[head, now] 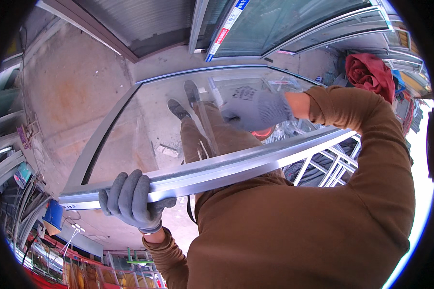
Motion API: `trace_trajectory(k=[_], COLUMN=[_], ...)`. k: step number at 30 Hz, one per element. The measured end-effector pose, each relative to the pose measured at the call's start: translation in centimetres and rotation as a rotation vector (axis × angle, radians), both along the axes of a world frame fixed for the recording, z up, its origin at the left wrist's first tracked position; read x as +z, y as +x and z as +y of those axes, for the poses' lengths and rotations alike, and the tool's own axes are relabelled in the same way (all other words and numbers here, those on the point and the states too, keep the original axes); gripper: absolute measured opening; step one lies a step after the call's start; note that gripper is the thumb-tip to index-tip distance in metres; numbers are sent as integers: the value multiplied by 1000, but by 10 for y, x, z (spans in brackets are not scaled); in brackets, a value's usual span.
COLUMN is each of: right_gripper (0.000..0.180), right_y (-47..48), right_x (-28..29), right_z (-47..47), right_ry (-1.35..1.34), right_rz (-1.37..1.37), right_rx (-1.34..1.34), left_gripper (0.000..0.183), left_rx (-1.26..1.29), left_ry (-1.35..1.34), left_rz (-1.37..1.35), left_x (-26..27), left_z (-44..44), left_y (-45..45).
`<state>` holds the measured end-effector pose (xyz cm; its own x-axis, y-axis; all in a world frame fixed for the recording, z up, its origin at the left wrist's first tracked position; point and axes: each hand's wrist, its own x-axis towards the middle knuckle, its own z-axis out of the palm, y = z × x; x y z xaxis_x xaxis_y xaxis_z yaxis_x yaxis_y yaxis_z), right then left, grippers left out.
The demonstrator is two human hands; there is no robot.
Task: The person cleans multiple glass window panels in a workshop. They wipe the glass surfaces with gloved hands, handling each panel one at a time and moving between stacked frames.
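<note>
A glazed window sash with a grey metal frame lies across the view in front of my body; my legs and shoes show through its glass pane. My left hand, in a grey work glove, grips the frame near its lower left corner, fingers over the top and thumb at the near edge. My right hand, in a grey knitted glove, is over the right half of the pane with its fingers curled. Whether it holds something small or touches the glass cannot be told.
Framed glass panels lean beyond the sash. A red cloth bundle lies at the right. White metal frames are stacked at my right side. Metal profiles and a blue container stand at the left on the concrete floor.
</note>
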<state>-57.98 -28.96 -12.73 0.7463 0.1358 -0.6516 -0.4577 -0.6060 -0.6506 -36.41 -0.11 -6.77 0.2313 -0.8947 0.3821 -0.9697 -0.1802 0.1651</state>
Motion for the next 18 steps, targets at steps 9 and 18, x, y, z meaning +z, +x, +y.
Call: trace_trajectory(k=[9, 18], right_gripper=[21, 27], right_y=[-39, -170], right_x=[-24, -82], right_z=[-16, -89], right_ry=[-105, -408], right_rz=[156, 473], right_rx=[-10, 107], left_gripper=[60, 56], left_rx=[-24, 42], left_ry=[2, 5], left_rz=[-3, 2], left_x=[3, 2], left_z=[-3, -4], left_y=[0, -5])
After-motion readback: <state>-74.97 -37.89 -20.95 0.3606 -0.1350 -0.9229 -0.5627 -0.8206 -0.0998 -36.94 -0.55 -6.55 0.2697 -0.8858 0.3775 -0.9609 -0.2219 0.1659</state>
